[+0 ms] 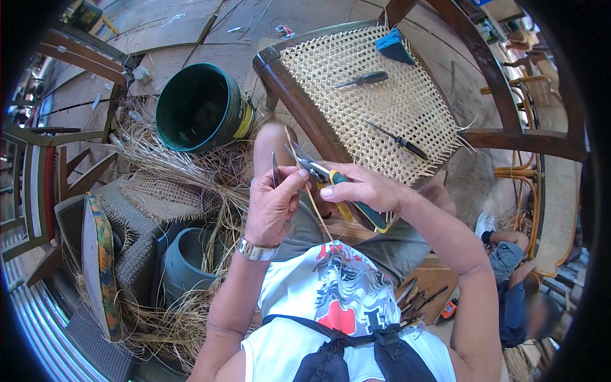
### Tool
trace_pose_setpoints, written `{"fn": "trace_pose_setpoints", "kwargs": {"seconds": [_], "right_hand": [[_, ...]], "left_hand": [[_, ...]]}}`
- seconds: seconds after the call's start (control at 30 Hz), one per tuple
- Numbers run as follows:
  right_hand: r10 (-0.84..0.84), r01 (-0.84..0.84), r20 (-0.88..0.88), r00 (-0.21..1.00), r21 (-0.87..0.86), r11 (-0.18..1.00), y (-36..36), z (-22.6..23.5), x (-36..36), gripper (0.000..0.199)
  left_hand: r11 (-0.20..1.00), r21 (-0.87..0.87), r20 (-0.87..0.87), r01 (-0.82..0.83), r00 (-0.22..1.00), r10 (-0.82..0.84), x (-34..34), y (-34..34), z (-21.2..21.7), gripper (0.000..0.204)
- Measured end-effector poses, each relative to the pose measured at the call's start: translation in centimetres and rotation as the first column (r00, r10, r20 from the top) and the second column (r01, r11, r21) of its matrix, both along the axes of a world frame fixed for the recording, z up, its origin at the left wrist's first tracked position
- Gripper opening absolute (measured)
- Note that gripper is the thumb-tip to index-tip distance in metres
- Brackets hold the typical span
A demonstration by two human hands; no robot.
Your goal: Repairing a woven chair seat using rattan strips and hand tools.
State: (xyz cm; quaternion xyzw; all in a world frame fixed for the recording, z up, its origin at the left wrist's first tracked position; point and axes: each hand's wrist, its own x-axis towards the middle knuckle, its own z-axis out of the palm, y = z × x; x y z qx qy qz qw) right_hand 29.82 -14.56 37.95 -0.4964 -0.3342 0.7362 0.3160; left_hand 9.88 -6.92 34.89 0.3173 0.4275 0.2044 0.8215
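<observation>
My left hand (pixel 270 207), a metal watch on its wrist, pinches a thin tan cane strip (pixel 317 209) between thumb and fingers. A dark pointed blade (pixel 275 168) also sticks up from that hand; its handle is hidden. My right hand (pixel 366 189) is wrapped round cutting pliers (pixel 375 219) with green and yellow handles. Their metal jaws lie across the strip, right beside my left fingertips. Just beyond my hands is the wooden chair's woven cane seat (pixel 324 67), loose strip ends poking out along its right edge.
Two screwdriver-like tools (pixel 363 79) and a blue pad (pixel 394 46) lie on the seat. A dark green bucket (pixel 219 111) stands left of it, among heaped cane scraps (pixel 191 165). A grey bucket (pixel 184 254) is nearer. Another person (pixel 519 305) sits at the right.
</observation>
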Motion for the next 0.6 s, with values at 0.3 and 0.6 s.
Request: {"fn": "trace_pose_setpoints", "kwargs": {"seconds": [0.3,0.6], "right_hand": [[-0.218,-0.006,0.658,0.721,0.321,0.947,-1.7,0.4,4.9,0.066],[-0.226,-0.388,0.919,-0.322,0.09,0.917,-2.9,-7.1,24.0,0.079]], "left_hand": [[0.997,-0.018,0.001,0.072,0.997,-0.072,0.1,-0.6,0.5,0.011],[0.934,0.299,-0.182,0.195,0.973,-0.145,4.3,-2.4,1.4,0.011]]}}
